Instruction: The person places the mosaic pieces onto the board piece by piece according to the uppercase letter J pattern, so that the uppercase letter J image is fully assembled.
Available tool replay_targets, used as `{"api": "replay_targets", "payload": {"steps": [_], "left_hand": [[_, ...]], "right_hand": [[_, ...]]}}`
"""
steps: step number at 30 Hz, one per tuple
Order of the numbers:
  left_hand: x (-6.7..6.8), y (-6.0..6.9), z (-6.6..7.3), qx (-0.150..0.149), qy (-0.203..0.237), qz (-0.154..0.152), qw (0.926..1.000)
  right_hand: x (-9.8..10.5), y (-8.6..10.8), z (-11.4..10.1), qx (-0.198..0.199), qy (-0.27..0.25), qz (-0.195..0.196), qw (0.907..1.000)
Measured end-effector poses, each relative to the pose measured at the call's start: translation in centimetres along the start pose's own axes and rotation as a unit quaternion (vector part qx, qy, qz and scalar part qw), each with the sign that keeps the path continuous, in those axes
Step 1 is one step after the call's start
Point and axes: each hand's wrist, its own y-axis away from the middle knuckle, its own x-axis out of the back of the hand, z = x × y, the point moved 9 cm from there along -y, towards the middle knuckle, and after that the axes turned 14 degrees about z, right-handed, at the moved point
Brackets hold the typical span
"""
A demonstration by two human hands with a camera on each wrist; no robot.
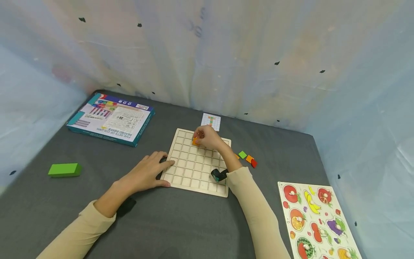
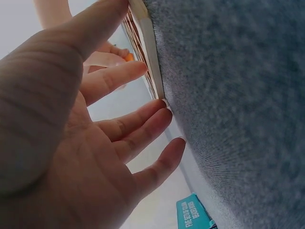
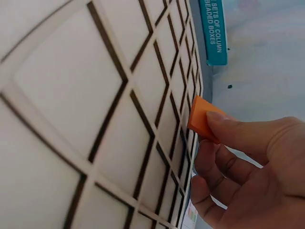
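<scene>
Pinching orange tile [image 3: 198,117] w/ R hand [image 1: 208,137], thumb on one face, fingers curled behind. Held at fingertips, w/ free edge sticking out past thumb & turned twd board [image 1: 187,172]; tilted to its surface. Looks approx. square, so can't tell any long axis. Located at far rows of board, L of ctr; can't tell if touching it. Resting L hand [image 1: 147,172] at L edge of board, fingers spread & relaxed, not clenched, w/ one fingertip on top & thumb by near-L corner. Can also see, on grey cloth [image 1: 194,219]: green tile [image 1: 242,154] just R of board, plus red tile [image 1: 254,163] touching loose orange tile [image 1: 249,158]; card [image 1: 211,121] just beyond far edge; box [image 1: 111,118] farther L, w/ green block [image 1: 64,169] nearer; fruit puzzle [image 1: 318,217] off to R.
</scene>
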Motion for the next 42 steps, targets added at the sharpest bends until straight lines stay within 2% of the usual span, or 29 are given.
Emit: {"api": "replay_targets", "payload": {"steps": [9,24,42], "left_hand": [[-0.06,0.10,0.21,0.001,0.010,0.002,0.9999],[-0.09,-0.04,0.06,0.000,0.003,0.002,1.0000],[0.01,-0.07,0.20,-0.001,-0.001,0.001,1.0000]], "right_hand": [[-0.71,-0.12,0.25,-0.005,0.007,-0.005,0.9999],[-0.51,0.06,0.55,-0.010,0.072,0.012,0.9973],[-0.41,0.37,0.17,-0.008,0.087,0.024,0.9959]]}}
